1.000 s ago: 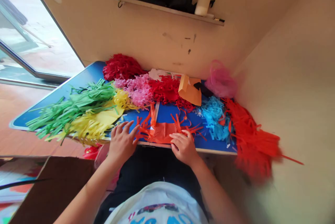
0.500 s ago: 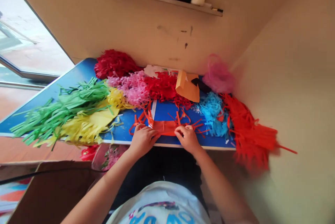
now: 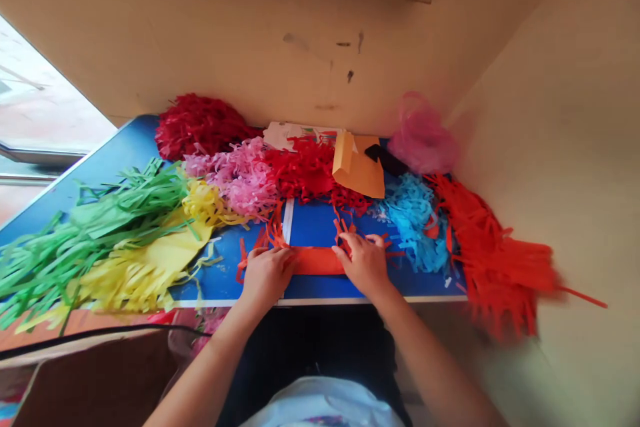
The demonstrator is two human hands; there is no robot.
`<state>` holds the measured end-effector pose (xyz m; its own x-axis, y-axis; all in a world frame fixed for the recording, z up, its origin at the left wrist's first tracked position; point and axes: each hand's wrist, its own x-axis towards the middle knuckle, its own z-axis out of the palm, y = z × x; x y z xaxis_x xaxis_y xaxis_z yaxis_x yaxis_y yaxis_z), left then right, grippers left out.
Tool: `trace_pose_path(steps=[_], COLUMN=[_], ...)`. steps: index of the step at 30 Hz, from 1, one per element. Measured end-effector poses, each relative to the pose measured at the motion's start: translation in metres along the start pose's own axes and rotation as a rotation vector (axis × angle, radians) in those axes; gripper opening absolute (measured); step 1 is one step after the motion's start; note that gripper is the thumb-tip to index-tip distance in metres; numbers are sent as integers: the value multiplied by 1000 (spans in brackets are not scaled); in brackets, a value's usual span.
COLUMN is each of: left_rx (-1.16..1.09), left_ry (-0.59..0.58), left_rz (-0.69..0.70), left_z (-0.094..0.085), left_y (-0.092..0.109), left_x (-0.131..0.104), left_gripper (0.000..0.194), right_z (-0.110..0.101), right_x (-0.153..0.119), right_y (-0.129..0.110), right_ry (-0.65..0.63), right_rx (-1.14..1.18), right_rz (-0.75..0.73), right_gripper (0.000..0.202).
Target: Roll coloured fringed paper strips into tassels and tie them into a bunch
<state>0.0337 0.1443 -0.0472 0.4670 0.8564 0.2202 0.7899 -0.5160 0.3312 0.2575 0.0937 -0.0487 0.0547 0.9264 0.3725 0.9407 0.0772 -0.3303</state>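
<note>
- The left hand, palm down with fingers bent close together, rests on the left end of the orange paper strip; its fingertips are hidden, so whether it pinches the paper cannot be told.
- The right hand touches the strip's right end, fingers loosely curved and somewhat apart, with a narrow gap between thumb and index finger.
- The strip lies flat along the near edge of the blue desk, about midway across; its smooth middle shows between the hands, and cut fringes spread beyond them.
- Left of the left hand, yellow fringed paper slants across the desk to overhang the near edge.
- Beyond it, green fringed paper spreads towards the near left corner.
- Behind the strip, pink fringed paper touches red fringed paper, with an orange-yellow folded paper against the red's right side.
- Right of the right hand, blue fringed paper sits near the right edge; red-orange fringed paper hangs over that edge.
- Along the far edge are a dark red fringed bundle at the left, a white printed sheet mid-way, and a sheer pink bundle near the far right corner.
</note>
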Motion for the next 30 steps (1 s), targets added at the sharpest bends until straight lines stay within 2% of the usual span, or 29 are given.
trace_pose_path(steps=[2,4,6,8,10,12,14,16,17,20,22,23,25,27,28,30], left_rx=[-35,-54,-75,-107,-138,-156,-162,-163,-160,-139,-120,-110,-89,-66,-61,-86], left_ry=[-4,-4,-10,-18,-21,-23,-35,-47,-49,-36,-26,-20,0,40,54,45], left_rz=[26,34,44,63,78,85,91,91,91,96,109,114,123,135,152,214], left_z=[-2,-4,-5,-8,-12,-16,-20,-22,-23,-23,-23,-24,-24,-25,-25,-24], left_y=[-6,-9,-10,-10,-9,-9,-9,-9,-9,-6,-2,0,5,8,9,9], left_x=[-4,-8,-11,-13,-16,-19,-23,-27,-29,-33,-35,-37,-39,-39,-39,-37], left_gripper=[22,24,25,25,25,26,26,26,25,27,28,28,27,24,22,21], right_z=[-9,-19,-30,-38,-42,-43,-42,-41,-42,-51,-59,-61,-61,-54,-48,-38], right_x=[1,2,1,-1,-5,-9,-14,-17,-18,-19,-21,-23,-30,-37,-40,-41], right_y=[6,10,7,-1,-12,-20,-20,-11,-5,11,10,5,-10,-25,-31,-35], right_ry=[9,71,167,156,-31,-275,-410,-388,-325,-18,89,61,-108,-235,-255,-255], right_rx=[-47,-134,-179,-87,114,287,313,189,97,-150,-141,-64,147,266,276,272], right_rz=[11,72,127,77,-60,-166,-205,-194,-161,45,93,53,-90,-152,-136,-63], right_gripper=[29,37,38,36,42,63,77,68,59,41,37,37,44,51,43,15])
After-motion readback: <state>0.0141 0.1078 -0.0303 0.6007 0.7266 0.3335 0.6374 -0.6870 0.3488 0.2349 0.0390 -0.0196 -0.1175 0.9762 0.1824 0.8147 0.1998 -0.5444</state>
